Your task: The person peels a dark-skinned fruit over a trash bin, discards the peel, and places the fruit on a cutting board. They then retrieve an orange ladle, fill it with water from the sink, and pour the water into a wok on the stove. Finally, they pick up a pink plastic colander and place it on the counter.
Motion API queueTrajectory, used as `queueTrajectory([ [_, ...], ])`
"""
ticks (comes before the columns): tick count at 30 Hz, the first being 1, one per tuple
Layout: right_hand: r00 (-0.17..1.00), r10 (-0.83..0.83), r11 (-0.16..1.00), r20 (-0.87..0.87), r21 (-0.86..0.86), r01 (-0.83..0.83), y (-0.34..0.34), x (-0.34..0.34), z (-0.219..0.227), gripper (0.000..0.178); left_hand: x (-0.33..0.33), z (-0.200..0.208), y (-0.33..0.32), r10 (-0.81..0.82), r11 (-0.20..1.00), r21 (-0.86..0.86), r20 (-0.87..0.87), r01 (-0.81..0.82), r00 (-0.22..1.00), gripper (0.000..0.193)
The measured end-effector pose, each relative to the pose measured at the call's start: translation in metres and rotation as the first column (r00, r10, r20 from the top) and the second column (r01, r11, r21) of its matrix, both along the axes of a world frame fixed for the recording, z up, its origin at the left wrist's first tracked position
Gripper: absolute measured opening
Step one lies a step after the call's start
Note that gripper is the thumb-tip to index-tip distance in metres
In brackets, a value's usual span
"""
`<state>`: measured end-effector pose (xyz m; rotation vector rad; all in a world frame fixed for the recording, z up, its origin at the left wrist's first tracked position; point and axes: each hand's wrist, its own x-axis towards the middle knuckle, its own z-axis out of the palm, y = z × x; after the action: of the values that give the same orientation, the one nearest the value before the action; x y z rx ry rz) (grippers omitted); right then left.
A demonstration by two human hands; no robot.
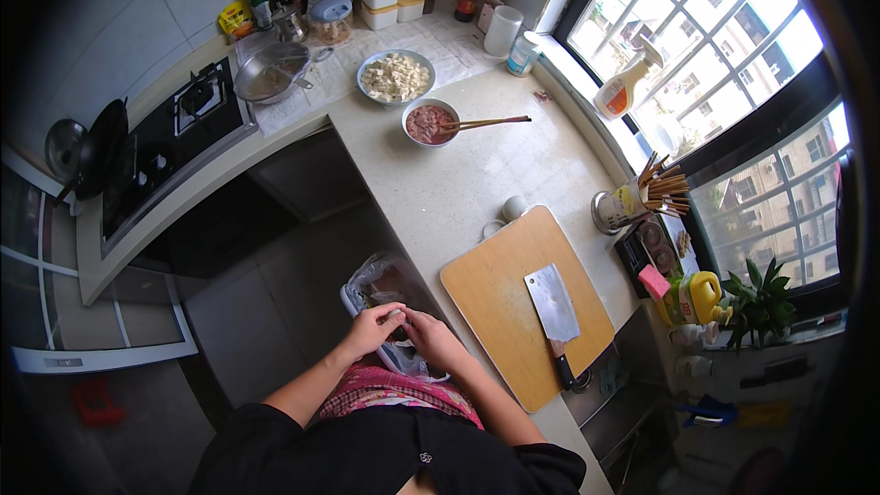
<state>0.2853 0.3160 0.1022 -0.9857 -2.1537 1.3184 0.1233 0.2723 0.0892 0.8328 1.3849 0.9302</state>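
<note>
Both hands meet over a lined trash bin [353, 298] beside the counter. My left hand [368, 330] is closed, its fingertips pinched near a small pale thing that I cannot make out. Against it, my right hand [433, 339] is curled with its fingertips touching the same spot. To the right, a wooden cutting board [495, 284] lies on the counter. On the board rests a cleaver [553, 302], its dark handle toward me. A small whitish round thing [514, 207] sits by the board's far edge.
Farther off stand a bowl of raw meat [429, 122] with chopsticks [490, 121] across it and a plate of pale chopped food [396, 76]. A strainer [272, 71] is near the gas stove [174, 137]. A chopstick holder [621, 206] stands below the window.
</note>
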Motion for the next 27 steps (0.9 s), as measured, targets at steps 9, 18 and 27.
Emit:
queueTrajectory([
  [9, 0.993, -0.026, 0.981, 0.116, -0.191, 0.048, 0.001, 0.002, 0.014, 0.026, -0.004, -0.011, -0.004, -0.021, 0.997, -0.070, 0.121, 0.030, 0.992, 0.033],
  [18, 0.972, -0.217, 0.901, -0.085, -0.400, 0.166, -0.009, 0.000, -0.019, 0.025, -0.008, -0.005, -0.003, 0.039, 0.986, -0.168, 0.294, 0.011, 0.955, 0.031],
  [27, 0.994, -0.108, 0.993, 0.028, 0.055, 0.107, -0.013, -0.008, -0.006, 0.028, -0.006, -0.012, -0.004, 0.021, 0.991, -0.136, 0.271, 0.017, 0.962, 0.028],
])
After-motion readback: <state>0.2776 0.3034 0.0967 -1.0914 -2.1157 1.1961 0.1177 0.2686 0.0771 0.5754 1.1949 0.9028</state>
